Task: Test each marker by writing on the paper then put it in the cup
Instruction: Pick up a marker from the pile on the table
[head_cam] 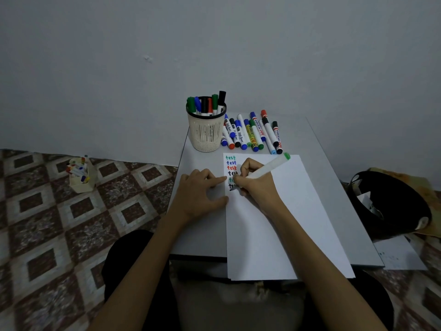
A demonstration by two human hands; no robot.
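At the near edge, forearms: two bare forearms reach from the bottom of the view, over dark-clothed legs, onto the grey counter (334,199).
paper (274,223): a white sheet lying lengthwise on the counter's right half; its near end hangs over the counter's near edge.
left hand (198,197): rests palm down on the counter just left of the paper; grip loose and holding nothing, index fingertip and thumb touching the sheet's left edge.
right hand (255,185): rests on the paper near its far left corner; grip closed round a marker (267,167), thumb and fingers pinching its lower end.
marker: pale barrel, tilted, green end pointing to the far right; its tip is hidden behind the fingers, so contact with the paper cannot be told.
writing (231,162): a column of "test" down the paper's left margin in green, blue, red and black, then two more lines partly covered by the right hand.
black object (391,204): on the floor right of the counter; what it is cannot be told.
box (81,175): small, cream, holding coloured pens, on the patterned tile floor (59,223) well left of the counter.
loose markers (250,133): a row lying side by side on the counter beyond the paper, just right of the cup; caps blue, black, green and red.
cup (206,132): cream mesh with a black rim, upright at the counter's far left corner.
standing markers (207,103): capped, upright in the cup; green, blue, black and red.
wall (214,44): plain grey, behind the counter.
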